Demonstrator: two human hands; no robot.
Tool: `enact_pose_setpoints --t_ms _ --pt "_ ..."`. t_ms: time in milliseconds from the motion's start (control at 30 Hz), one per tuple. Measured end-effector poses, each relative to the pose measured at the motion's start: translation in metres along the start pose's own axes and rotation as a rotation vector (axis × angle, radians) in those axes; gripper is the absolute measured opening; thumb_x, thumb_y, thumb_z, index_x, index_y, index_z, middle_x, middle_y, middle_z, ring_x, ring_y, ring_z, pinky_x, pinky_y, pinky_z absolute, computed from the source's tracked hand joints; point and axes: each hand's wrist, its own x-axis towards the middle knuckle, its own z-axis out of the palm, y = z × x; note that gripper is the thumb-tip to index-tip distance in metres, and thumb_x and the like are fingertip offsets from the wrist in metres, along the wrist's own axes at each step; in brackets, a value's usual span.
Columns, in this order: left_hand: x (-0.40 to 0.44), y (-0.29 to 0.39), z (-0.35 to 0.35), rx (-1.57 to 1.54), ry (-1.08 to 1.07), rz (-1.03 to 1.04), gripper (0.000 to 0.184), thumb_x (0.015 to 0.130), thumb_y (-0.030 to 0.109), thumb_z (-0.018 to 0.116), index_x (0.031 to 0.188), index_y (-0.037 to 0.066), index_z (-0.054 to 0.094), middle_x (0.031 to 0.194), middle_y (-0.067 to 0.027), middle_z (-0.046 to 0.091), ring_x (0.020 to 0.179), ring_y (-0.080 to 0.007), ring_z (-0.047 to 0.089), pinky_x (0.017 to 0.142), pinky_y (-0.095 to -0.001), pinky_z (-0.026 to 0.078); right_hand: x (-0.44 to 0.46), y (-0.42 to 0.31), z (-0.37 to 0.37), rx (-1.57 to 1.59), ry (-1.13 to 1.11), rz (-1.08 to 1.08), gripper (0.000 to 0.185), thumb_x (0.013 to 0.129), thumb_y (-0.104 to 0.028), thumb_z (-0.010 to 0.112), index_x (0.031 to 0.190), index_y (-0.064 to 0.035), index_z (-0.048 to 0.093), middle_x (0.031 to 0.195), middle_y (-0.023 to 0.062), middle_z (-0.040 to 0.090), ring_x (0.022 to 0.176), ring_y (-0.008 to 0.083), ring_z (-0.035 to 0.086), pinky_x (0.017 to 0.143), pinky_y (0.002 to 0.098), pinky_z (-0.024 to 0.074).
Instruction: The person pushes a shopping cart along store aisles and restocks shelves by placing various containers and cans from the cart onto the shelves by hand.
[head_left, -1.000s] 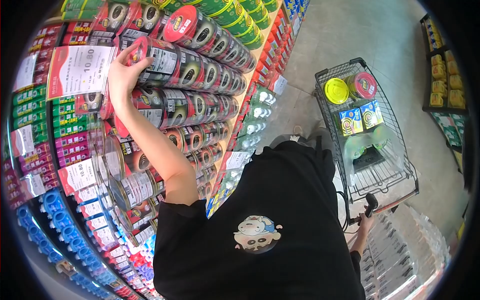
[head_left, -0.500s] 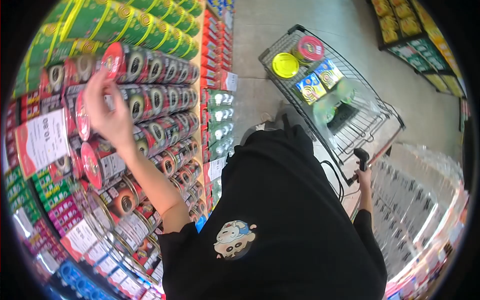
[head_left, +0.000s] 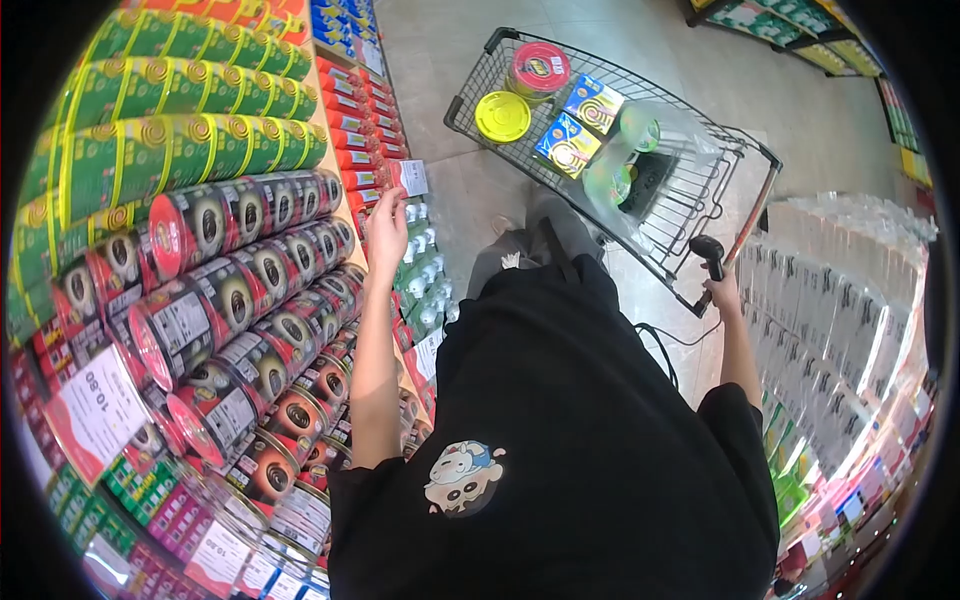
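Note:
My left hand (head_left: 388, 225) is raised beside the shelf edge, near a small price card (head_left: 410, 177). Its fingers are loosely bent and apart, with nothing visible in them. At the lower corner of a wire shopping cart (head_left: 680, 180), my right hand (head_left: 724, 292) is closed round the cart handle (head_left: 752, 215). The grip of a black handheld device (head_left: 706, 248) rises from that same spot; whether my fingers also hold it is unclear. Inside the cart are a red-lidded tub (head_left: 540, 68), a yellow-lidded tub (head_left: 503, 116), blue-yellow boxes (head_left: 568, 144) and a clear bag with green items (head_left: 610, 182).
Rows of black-and-red cylinders (head_left: 240, 215) and green tubs (head_left: 190, 150) fill the left shelf, above a 10.80 price sign (head_left: 97, 412). Plastic-wrapped stacked goods (head_left: 840, 300) stand at the right. Another shelf (head_left: 800, 35) is across the aisle.
My left hand has left the black-and-red cylinders and moved right to the shelf edge, with nothing visible in it. The view has turned, and the cart now appears higher and further left.

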Motion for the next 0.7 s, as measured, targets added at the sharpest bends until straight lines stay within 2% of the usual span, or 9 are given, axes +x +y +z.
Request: enact_pose_setpoints --t_ms 33,67,167,267,367,433,467,567,700 --pt "0.002 0.003 0.004 0.005 -0.017 0.019 0.044 0.084 -0.012 0.056 0.124 0.002 0.065 0.109 -0.0195 0.067 0.097 -0.0374 0.068 0.086 -0.043 0.054 0.001 0.001 0.0 0.007 -0.003 -0.001 0.046 0.074 0.002 0.063 0.118 -0.0081 0.072 0.071 -0.0001 0.055 0.052 0.0116 0.052 0.048 0.0294 0.0402" --pt "0.007 0.006 0.009 0.011 -0.032 0.041 0.044 0.084 -0.012 0.057 0.125 0.002 0.065 0.11 -0.0194 0.067 0.096 -0.038 0.068 0.086 -0.0433 0.054 0.009 0.014 0.002 0.011 0.009 -0.001 0.046 0.073 0.003 0.064 0.117 -0.0072 0.073 0.076 0.0009 0.057 0.058 0.0124 0.053 0.055 0.0304 0.0428" --pt "0.026 0.024 0.022 0.097 -0.058 0.071 0.043 0.085 -0.01 0.059 0.126 0.003 0.065 0.109 -0.0194 0.065 0.09 -0.0363 0.068 0.083 -0.0429 0.054 0.015 0.024 0.003 0.033 0.019 -0.039 0.045 0.072 0.004 0.065 0.115 -0.0065 0.073 0.08 0.002 0.058 0.064 0.0136 0.054 0.061 0.0313 0.0451" --pt "0.048 0.038 0.044 0.072 -0.1 0.016 0.045 0.085 -0.008 0.061 0.128 0.004 0.065 0.099 -0.0169 0.065 0.085 -0.0312 0.067 0.079 -0.0412 0.055 0.015 0.021 -0.002 -0.046 0.027 -0.003 0.044 0.073 0.003 0.066 0.116 -0.0066 0.074 0.082 0.0035 0.062 0.068 0.0144 0.057 0.066 0.0325 0.0478" --pt "0.077 0.05 0.064 0.08 -0.157 0.023 0.047 0.085 -0.003 0.063 0.132 0.006 0.063 0.089 -0.0149 0.068 0.081 -0.0313 0.069 0.076 -0.0424 0.055 0.0 -0.012 -0.008 -0.102 0.017 0.012 0.046 0.074 0.001 0.066 0.118 -0.0101 0.075 0.076 0.0045 0.063 0.067 0.0144 0.059 0.066 0.0334 0.0488" --pt "0.1 0.061 0.079 0.098 -0.205 0.006 0.049 0.086 -0.002 0.064 0.134 0.006 0.061 0.085 -0.0147 0.069 0.08 -0.032 0.07 0.074 -0.0434 0.055 -0.02 -0.064 -0.016 -0.184 0.031 0.081 0.047 0.073 0.001 0.065 0.118 -0.0067 0.074 0.086 0.0099 0.069 0.079 0.0201 0.067 0.074 0.0361 0.0526" --pt "0.113 0.067 0.087 0.124 -0.207 0.073 0.051 0.085 -0.001 0.064 0.135 0.007 0.059 0.082 -0.0146 0.07 0.078 -0.0335 0.071 0.073 -0.0448 0.055 -0.016 -0.058 -0.017 -0.167 0.032 0.07 0.047 0.072 0.001 0.065 0.118 -0.006 0.074 0.086 0.0113 0.069 0.081 0.0218 0.067 0.076 0.037 0.0525" --pt "0.151 0.078 0.113 0.145 -0.274 0.109 0.051 0.087 -0.001 0.063 0.137 0.008 0.057 0.083 -0.0126 0.07 0.076 -0.0273 0.07 0.073 -0.0408 0.055 0.003 -0.018 -0.013 -0.097 0.03 0.036 0.047 0.072 -0.001 0.066 0.118 -0.0038 0.073 0.089 0.0153 0.069 0.086 0.0275 0.068 0.082 0.0392 0.0521" --pt "0.204 0.084 0.16 0.128 -0.319 0.135 0.041 0.088 -0.001 0.063 0.129 0.004 0.064 0.081 -0.0139 0.07 0.075 -0.0285 0.07 0.072 -0.0409 0.056 0.019 0.022 -0.007 -0.086 0.029 0.043 0.044 0.073 -0.003 0.068 0.117 -0.0013 0.071 0.101 0.0194 0.066 0.096 0.0348 0.067 0.088 0.0413 0.0515"
